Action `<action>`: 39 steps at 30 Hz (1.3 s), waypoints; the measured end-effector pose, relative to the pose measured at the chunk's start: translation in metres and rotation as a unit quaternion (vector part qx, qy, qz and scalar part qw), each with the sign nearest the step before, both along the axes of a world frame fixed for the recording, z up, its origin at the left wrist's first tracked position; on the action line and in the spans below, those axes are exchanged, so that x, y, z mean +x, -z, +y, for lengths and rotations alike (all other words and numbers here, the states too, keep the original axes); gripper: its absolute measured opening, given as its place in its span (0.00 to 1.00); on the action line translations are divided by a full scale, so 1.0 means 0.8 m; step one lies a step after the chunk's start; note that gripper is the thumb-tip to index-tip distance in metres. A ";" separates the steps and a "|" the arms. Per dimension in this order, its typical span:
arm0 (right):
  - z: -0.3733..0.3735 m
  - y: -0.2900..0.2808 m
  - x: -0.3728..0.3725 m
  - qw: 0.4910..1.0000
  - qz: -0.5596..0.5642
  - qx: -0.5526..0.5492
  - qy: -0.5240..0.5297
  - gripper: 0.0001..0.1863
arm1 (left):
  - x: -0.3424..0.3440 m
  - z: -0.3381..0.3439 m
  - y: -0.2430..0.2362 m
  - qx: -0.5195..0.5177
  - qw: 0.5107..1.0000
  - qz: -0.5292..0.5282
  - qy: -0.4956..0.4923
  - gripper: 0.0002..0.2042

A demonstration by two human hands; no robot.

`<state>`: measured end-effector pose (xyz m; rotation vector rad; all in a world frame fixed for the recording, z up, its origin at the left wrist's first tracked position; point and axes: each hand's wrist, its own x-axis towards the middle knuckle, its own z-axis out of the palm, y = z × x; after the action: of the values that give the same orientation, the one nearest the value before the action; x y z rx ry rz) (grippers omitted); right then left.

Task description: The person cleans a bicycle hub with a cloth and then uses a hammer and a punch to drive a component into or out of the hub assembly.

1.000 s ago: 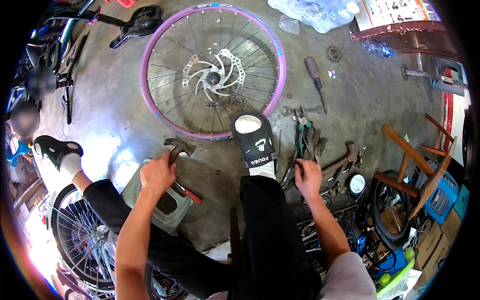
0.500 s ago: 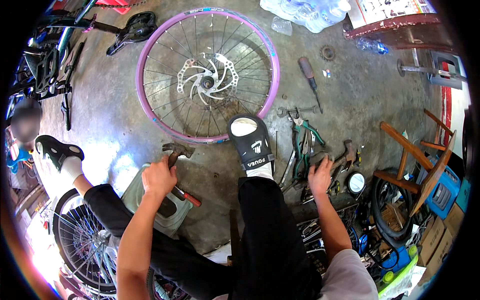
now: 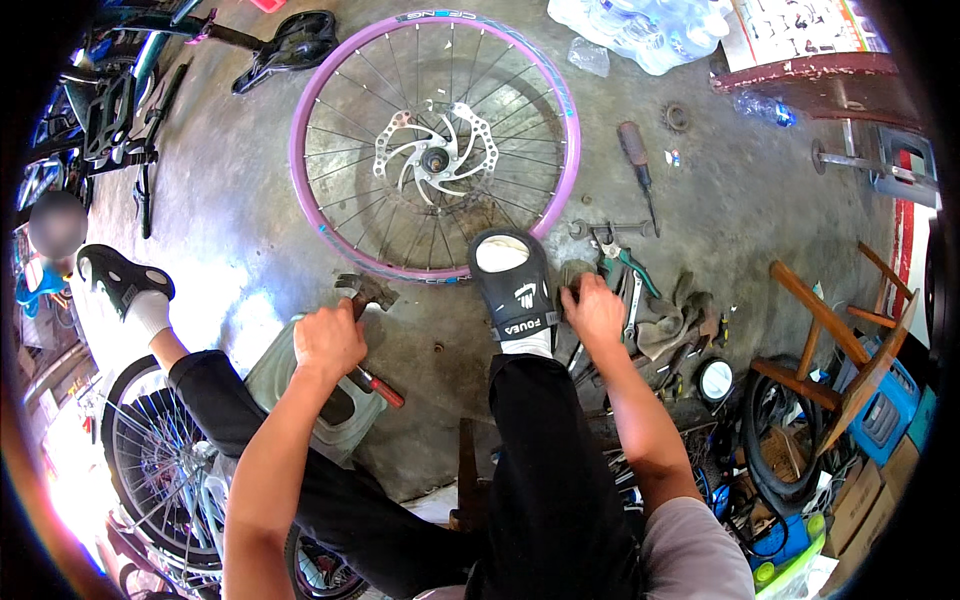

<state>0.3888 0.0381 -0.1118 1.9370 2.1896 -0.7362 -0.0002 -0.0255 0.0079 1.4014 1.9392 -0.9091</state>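
Observation:
My left hand (image 3: pixel 330 342) is closed around the handle of a claw hammer (image 3: pixel 370 291), its metal head pointing up past my knuckles. A red-handled screwdriver (image 3: pixel 380 388) lies just below that hand. My right hand (image 3: pixel 597 312) is closed beside my right shoe (image 3: pixel 512 285), over green-handled pliers (image 3: pixel 634 268). A dull grey-brown piece (image 3: pixel 576 271) shows at its fingertips; what it is I cannot make out. Crumpled work gloves (image 3: pixel 680 318) lie to the right of this hand. Ahead of me, a purple-rimmed bicycle wheel (image 3: pixel 571 165) with a brake disc (image 3: pixel 462 150) lies flat.
A spanner (image 3: pixel 610 229), a long screwdriver (image 3: pixel 637 165) and a sprocket (image 3: pixel 677 117) lie on the concrete floor. Wooden stools (image 3: pixel 820 320) and tyres (image 3: pixel 765 440) stand at right. Bicycle parts (image 3: pixel 110 120) fill the left. Packed water bottles (image 3: pixel 650 30) sit at the back.
My right hand has moved left and slightly away from me, from the tools at right to beside my shoe. My left hand keeps its hold on the hammer. The view has shifted slightly.

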 end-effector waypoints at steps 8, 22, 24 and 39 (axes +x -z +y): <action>-0.002 -0.007 0.006 0.948 0.258 -0.004 0.185 0.08 | -0.010 -0.014 0.012 0.027 1.000 -0.007 0.009 0.18; 0.055 -0.122 -0.105 0.790 0.575 -0.106 0.185 0.06 | 0.122 0.005 -0.034 0.395 0.831 -0.336 -0.202 0.22; 0.049 -0.131 -0.121 0.814 0.565 -0.092 0.099 0.05 | 0.148 0.036 -0.040 0.387 0.824 -0.354 -0.214 0.20; 0.031 -0.012 0.070 0.992 -0.095 0.071 0.030 0.49 | 0.099 0.038 -0.022 0.156 0.600 -0.511 -0.596 0.15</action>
<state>0.4445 0.0626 -0.1022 2.0520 2.1291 -0.3933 0.0790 0.0053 0.0255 0.2284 1.4792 0.7856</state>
